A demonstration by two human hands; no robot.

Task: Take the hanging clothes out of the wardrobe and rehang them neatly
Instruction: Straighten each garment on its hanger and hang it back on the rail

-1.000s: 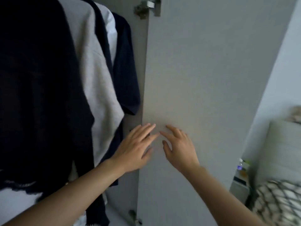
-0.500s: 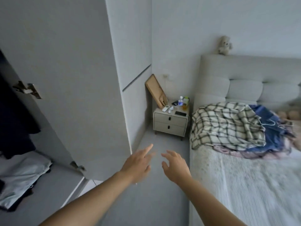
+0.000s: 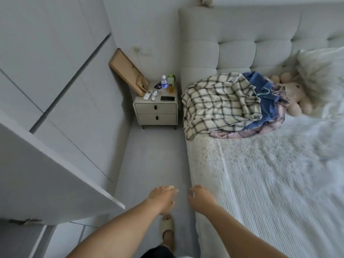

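Clothes heaped on bed.

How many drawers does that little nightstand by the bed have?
2. The upper drawer sits just under the nightstand top; the lower drawer is directly beneath it. Its other sides are hidden.

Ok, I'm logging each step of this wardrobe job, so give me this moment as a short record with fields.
left hand: empty, fingers loosely spread, over the floor
right hand: empty, at the bed edge
clothes pile: checked, blue and pink garments heaped on the bed near the headboard
hanger: light one showing in the pile
wardrobe door: open, at left
nightstand: bottle, phone, small items on top
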